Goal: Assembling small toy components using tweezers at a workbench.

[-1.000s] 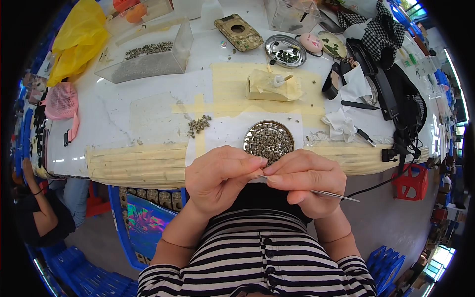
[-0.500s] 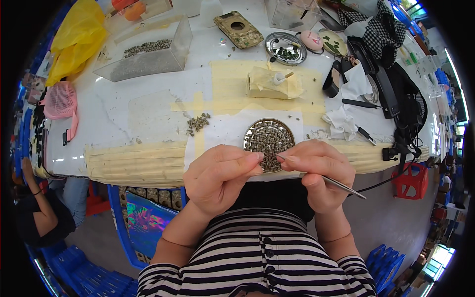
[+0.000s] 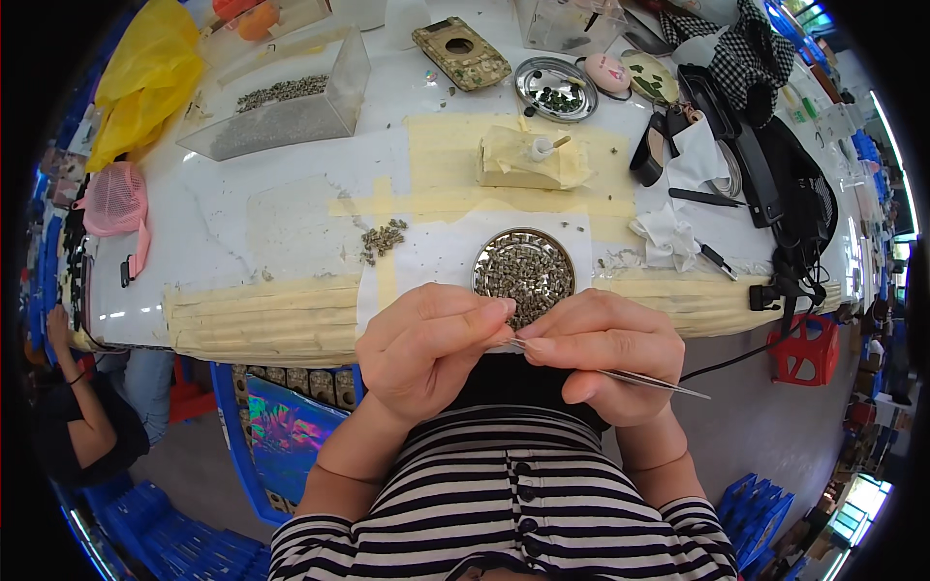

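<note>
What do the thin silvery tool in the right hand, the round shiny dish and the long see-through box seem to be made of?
Thin silvery tool in the right hand: metal, probably steel, smooth with a bright gleam.
Round shiny dish: likely polished metal, from its mirror-like rim.
Long see-through box: transparent, flat-walled, probably clear plastic, though glass is possible.

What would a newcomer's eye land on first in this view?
Probably the bright yellow plastic bag, crumpled at the far left of the white table. Next, at the centre, the right hand holds slim metal tweezers, their tip close to the pinched fingers of the left hand. Just beyond the hands, a round metal dish glints, full of tiny metallic pieces.
</note>
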`<state>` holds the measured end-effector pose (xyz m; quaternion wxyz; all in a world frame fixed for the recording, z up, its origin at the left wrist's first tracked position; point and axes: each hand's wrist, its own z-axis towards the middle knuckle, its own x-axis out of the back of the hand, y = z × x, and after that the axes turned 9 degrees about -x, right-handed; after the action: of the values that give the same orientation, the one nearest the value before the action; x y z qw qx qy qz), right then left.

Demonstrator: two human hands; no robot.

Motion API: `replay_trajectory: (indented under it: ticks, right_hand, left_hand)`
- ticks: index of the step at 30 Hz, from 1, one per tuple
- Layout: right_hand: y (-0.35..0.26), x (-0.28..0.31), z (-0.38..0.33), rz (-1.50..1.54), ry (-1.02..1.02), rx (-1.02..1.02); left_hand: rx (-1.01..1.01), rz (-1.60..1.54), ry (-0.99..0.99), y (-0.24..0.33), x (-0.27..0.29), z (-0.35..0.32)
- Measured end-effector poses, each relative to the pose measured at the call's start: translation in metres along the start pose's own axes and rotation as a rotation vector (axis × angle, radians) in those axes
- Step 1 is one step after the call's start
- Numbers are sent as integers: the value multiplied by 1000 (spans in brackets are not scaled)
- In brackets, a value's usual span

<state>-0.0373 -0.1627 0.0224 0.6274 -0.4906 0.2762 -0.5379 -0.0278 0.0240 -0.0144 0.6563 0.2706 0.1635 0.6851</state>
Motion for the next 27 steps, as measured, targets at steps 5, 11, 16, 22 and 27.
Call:
replay_trajectory:
  ticks: [5,11,16,22,27]
  right_hand:
    - [0,2,0,11,-21,-10]
    - [-3,5,1,10,-65,-27]
    - [-5,5,2,-30,-60,-19]
    - [-4,2,2,-70,-30,17]
    - [-5,2,2,-123,-21,32]
  left_hand:
    - [8,-11,-2,0,0,0]
    - [-2,-5,-19,0,0,1]
    - [-1,-10,-17,0,0,1]
    - [-9,17,-2,-2,-1,-1]
    - [-22,52,9,-2,-2,-2]
